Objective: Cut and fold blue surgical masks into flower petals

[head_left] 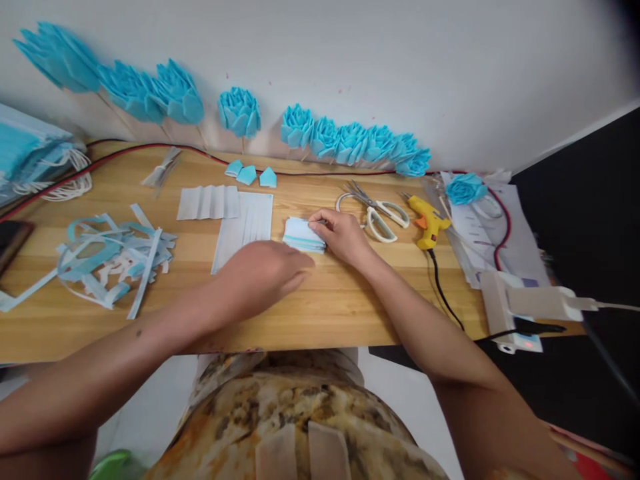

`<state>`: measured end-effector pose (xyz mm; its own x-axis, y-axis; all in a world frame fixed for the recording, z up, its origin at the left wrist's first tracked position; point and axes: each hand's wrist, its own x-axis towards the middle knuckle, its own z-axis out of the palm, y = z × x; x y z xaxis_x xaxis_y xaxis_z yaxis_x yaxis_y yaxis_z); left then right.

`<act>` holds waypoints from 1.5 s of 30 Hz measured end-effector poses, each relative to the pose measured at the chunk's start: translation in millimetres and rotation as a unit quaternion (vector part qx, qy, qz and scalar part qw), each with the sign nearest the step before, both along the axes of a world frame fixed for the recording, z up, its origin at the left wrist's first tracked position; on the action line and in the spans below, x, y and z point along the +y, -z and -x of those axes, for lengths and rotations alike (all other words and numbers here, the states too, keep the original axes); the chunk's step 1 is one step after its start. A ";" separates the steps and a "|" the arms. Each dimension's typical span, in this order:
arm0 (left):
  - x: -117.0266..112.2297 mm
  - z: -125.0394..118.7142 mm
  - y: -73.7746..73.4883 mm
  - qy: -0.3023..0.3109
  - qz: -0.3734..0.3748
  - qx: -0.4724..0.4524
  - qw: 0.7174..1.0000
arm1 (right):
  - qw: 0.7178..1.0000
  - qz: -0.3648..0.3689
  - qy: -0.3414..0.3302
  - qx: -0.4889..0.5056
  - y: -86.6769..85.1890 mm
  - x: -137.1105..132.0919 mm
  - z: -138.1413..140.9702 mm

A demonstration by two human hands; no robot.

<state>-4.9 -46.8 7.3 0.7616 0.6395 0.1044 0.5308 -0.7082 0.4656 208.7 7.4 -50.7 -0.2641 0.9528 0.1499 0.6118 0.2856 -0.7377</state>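
Stack of small cut pieces point(301, 235), white and pale blue, lies on the wooden table point(345, 303) in front of you, at the centre of a clock face whose twelve points to the wall. At three o'clock your right hand point(343, 233) touches it, thumb and forefinger drawn nearly together at its upper right corner, seemingly pinching the edge; how many layers they hold, you cannot tell. At seven o'clock your left hand point(270, 270) is blurred, palm down, fingers partly curled, near the lower edge; whether they grip or touch anything, you cannot tell.

To handle the pile well, keep the right pinch light, and square the near edge with flat left fingertips; such thin, soft layers probably slip or crease when squeezed.

Just beside, at nine, are a flat pleated sheet point(260, 217) and a crinkled white strip point(207, 203); scraps point(117, 260) lie well apart beyond them. At eleven sit blue pointed pieces point(269, 177). Between two and three are scissors point(383, 223), their handles near your right wrist, so leave elbow room there. Farther out at three is a yellow glue gun point(431, 223); keep your right forearm off its nozzle, which may be hot. From ten to two, blue flowers point(239, 112) line the wall.
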 end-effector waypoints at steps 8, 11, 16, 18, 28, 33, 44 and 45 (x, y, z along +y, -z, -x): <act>21.6 -12.8 34.3 -0.013 -0.112 0.038 0.993 | 1.000 0.007 0.003 0.020 0.0 -1.0 0.1; 14.9 -13.8 44.7 0.006 -0.127 0.053 0.990 | 1.000 0.015 0.017 0.005 -1.9 -1.6 1.2; 7.8 -12.5 47.1 0.014 -0.160 0.077 0.984 | 0.985 -0.038 0.036 -0.164 -13.3 -6.1 3.2; 7.6 -13.4 46.7 0.016 -0.168 0.092 0.981 | 0.971 -0.078 0.020 -0.226 -20.3 -6.5 3.9; 7.4 -12.0 43.3 0.032 -0.150 0.094 0.984 | 0.960 0.062 -0.061 -0.266 -38.4 3.5 4.6; 15.6 -8.3 41.0 0.019 -0.100 0.012 0.995 | 0.968 0.029 -0.090 -0.233 -34.8 -0.8 1.8; 26.8 -6.4 51.2 -0.225 -0.010 -0.298 0.927 | 0.992 0.072 -0.039 0.091 -24.9 -7.8 5.2; 28.0 -6.6 51.5 -0.232 0.016 -0.317 0.919 | 0.989 0.069 -0.042 0.124 -23.6 -8.8 6.5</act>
